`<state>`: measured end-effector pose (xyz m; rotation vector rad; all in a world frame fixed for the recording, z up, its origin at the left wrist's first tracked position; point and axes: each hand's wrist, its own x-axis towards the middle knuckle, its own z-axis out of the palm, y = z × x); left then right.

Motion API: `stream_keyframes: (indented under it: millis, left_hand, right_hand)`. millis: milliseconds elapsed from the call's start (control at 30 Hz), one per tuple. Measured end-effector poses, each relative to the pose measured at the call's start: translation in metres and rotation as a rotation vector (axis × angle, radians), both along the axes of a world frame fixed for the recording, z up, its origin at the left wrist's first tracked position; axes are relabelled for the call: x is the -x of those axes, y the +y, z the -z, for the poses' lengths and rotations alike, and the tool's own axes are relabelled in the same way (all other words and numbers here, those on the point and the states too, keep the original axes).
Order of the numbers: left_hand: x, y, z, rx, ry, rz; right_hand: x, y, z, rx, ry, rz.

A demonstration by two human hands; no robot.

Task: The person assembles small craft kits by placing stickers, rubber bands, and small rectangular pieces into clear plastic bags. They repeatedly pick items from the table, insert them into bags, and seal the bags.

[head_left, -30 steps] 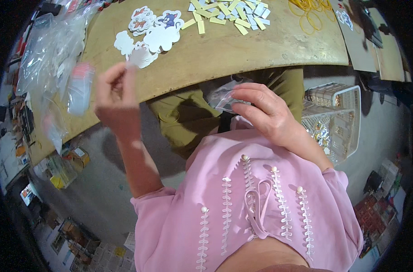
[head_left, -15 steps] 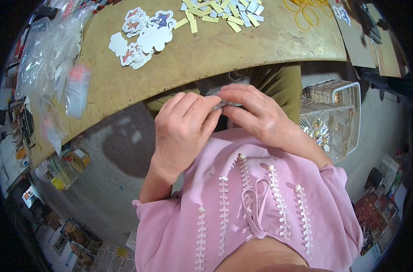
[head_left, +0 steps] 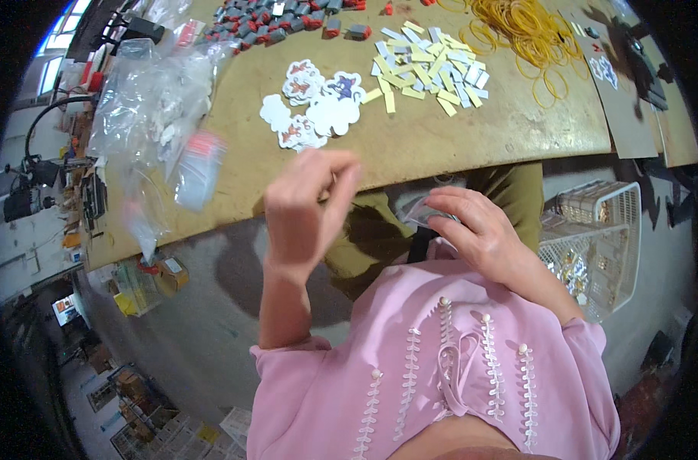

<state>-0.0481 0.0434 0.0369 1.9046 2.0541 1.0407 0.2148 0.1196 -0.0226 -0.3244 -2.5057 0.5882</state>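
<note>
My left hand (head_left: 307, 211) is raised over the near edge of the table, just in front of a group of die-cut paper cards (head_left: 334, 115) with cartoon animals. Its fingers curl toward the thumb and are smeared by motion, so whether they hold anything is unclear. Above my lap, my right hand (head_left: 479, 230) pinches a small clear plastic bag (head_left: 416, 211), whose end sticks out to the left of the fingertips. What is in the bag I cannot make out.
Yellow and pale strips (head_left: 426, 69) lie beyond the cards, with yellow rubber bands (head_left: 533, 31) to their right. Small grey-and-red parts (head_left: 272, 23) are at the far side. Clear bags (head_left: 199, 169) cover the table's left. A white basket (head_left: 633, 245) stands at right.
My hands, together on a small item before, have parted. The left has moved toward the cards; the right keeps the bag by my lap. The whole view has shifted, showing more of the table.
</note>
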Motion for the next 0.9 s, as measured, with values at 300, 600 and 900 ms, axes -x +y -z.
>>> stream_keyframes:
  millis: [300, 600, 900]
  left_hand:
    - [0.142, 0.141, 0.041, -0.181, 0.322, -0.166]
    - [0.156, 0.148, 0.048, 0.157, 0.325, -0.226]
    - [-0.033, 0.042, 0.012, -0.123, -0.435, 0.339]
  right_hand:
    - [-0.010, -0.001, 0.002, 0.047, -0.023, 0.001]
    - [-0.022, 0.012, 0.003, 0.141, 0.051, 0.081]
    - [-0.011, 0.023, -0.018, 0.140, 0.134, 0.103]
